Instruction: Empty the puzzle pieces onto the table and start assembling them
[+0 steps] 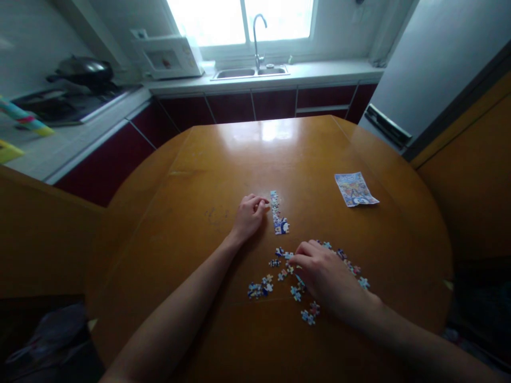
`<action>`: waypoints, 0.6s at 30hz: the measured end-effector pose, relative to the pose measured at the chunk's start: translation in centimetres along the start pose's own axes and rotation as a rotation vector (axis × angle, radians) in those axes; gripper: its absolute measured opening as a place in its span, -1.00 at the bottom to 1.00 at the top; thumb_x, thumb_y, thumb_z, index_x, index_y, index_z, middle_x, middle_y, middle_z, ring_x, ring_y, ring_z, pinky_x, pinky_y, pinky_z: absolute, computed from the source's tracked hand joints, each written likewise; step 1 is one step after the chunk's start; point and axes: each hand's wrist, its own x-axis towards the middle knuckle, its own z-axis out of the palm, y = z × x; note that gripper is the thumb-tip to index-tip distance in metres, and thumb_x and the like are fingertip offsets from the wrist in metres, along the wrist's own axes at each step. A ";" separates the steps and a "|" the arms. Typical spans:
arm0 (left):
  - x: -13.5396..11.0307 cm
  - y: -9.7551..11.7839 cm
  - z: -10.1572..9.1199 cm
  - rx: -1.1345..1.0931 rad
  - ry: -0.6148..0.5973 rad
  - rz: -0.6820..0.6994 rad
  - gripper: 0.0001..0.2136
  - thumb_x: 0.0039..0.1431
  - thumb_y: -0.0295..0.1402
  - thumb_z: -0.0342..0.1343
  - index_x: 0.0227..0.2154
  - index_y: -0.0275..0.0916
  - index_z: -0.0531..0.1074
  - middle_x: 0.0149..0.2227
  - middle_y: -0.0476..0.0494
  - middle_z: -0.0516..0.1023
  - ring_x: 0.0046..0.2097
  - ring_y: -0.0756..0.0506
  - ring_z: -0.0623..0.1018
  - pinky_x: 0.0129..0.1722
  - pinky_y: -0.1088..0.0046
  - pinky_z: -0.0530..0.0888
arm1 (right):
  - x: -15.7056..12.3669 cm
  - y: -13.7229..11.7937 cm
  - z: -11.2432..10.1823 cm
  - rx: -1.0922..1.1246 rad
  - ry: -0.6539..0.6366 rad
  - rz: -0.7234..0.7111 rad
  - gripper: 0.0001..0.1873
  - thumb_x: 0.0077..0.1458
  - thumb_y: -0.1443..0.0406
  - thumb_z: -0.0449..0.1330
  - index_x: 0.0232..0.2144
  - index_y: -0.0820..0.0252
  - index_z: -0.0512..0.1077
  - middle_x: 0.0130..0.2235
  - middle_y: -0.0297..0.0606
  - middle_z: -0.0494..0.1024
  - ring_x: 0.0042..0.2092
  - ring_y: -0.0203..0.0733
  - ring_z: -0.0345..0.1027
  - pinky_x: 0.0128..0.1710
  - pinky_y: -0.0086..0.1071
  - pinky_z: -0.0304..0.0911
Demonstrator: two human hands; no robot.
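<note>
A joined strip of jigsaw pieces (pixel 278 214) lies in the middle of a round wooden table (pixel 199 202). My left hand (pixel 249 215) rests beside the strip's left edge, fingers curled, fingertips touching its upper part. Nearer me, loose jigsaw pieces (pixel 279 274) are scattered on the table. My right hand (pixel 321 271) lies over this scatter, fingers bent down, fingertips on a piece near the pile's top left. Whether it pinches a piece is hidden.
A printed picture card (pixel 355 189) lies at the table's right. Behind the table runs a kitchen counter with a sink and tap (pixel 255 69), a microwave (pixel 167 56) and a wok on a stove (pixel 83 72). A fridge (pixel 431 64) stands at the right.
</note>
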 end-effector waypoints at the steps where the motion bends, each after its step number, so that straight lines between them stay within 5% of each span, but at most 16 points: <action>1: 0.0 0.0 0.0 -0.001 -0.001 -0.004 -0.76 0.31 -0.38 -0.02 -0.33 -0.22 0.56 -0.32 -0.12 0.52 -0.17 -0.13 0.48 -0.13 0.33 0.41 | 0.2 0.1 0.1 -0.011 0.005 0.008 -0.78 0.18 0.52 0.15 -0.32 0.16 0.55 -0.28 -0.21 0.51 -0.24 -0.15 0.33 -0.24 -0.29 0.27; 18: 0.1 0.3 -0.2 0.006 -0.023 -0.008 -0.77 0.31 -0.40 -0.02 -0.33 -0.22 0.55 -0.31 -0.11 0.51 -0.18 -0.12 0.47 -0.12 0.33 0.40 | 0.0 4.1 -0.6 0.108 0.235 0.219 -0.84 0.21 0.43 0.15 -0.23 0.18 0.52 -0.23 -0.19 0.53 -0.16 -0.11 0.39 -0.15 -0.25 0.32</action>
